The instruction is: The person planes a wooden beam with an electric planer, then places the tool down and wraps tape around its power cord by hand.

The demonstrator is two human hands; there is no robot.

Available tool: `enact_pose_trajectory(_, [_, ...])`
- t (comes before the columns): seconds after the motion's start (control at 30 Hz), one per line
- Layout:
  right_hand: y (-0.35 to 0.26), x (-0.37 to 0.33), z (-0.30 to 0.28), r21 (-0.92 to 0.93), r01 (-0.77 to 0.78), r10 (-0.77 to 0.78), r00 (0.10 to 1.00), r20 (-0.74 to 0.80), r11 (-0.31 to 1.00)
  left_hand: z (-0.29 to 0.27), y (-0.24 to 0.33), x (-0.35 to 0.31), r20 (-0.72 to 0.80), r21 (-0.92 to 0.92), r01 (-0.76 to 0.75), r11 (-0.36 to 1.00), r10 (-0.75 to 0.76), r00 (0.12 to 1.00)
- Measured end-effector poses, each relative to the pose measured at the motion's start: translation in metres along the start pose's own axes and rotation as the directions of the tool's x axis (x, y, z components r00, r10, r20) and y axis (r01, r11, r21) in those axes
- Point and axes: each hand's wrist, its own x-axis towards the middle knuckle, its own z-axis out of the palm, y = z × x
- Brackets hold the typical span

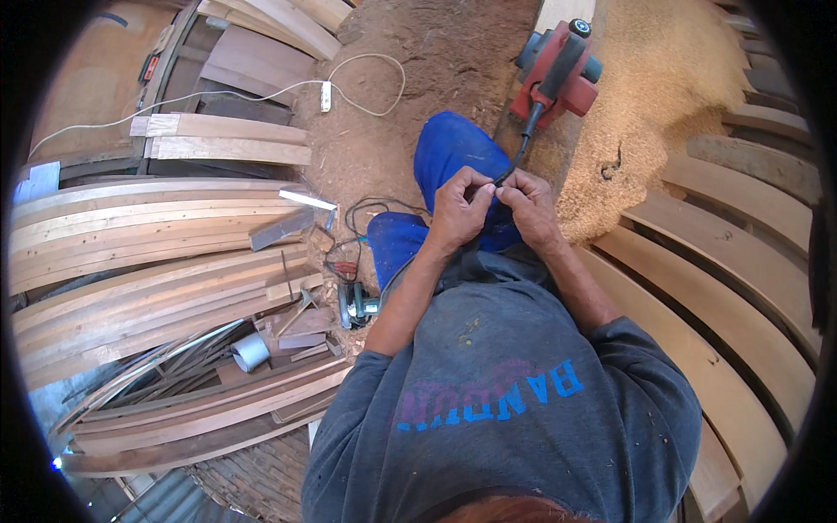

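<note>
My left hand (460,209) and my right hand (530,207) meet above my blue trouser legs, fingertips pinched together. Between them is the black power cord (524,150), which runs up to a red electric planer (562,77). What exactly the fingertips do on the cord is too small to make out. The planer rests on a long wooden board (559,144) ahead of me and to the right, its dark handle toward me.
Wood shavings (649,105) heap up beside the planer. Long planks lie to the right (724,235) and in stacks to the left (157,218). A white socket block (326,96) with a pale cable sits on the dusty ground. A green power tool (356,305) lies by my left elbow.
</note>
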Motion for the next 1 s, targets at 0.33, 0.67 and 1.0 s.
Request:
enact_pose_trajectory(0.33, [-0.044, 0.004, -0.005, -0.495, 0.431, -0.457, 0.886, 0.074, 0.755, 0.006, 0.007, 0.003, -0.040, -0.105, -0.014, 0.994, 0.010, 0.999])
enact_pose_trajectory(0.67, [-0.050, -0.002, -0.012, -0.246, 0.046, -0.043, 0.999, 0.017, 0.968, 0.006, 0.017, 0.005, -0.099, -0.083, -0.076, 0.994, 0.068, 0.993])
enact_pose_trajectory(1.0, [-0.034, 0.003, -0.007, -0.072, 0.107, -0.099, 0.989, 0.113, 0.992, -0.010, 0.017, 0.008, 0.149, -0.410, 0.223, 0.884, -0.177, 0.973])
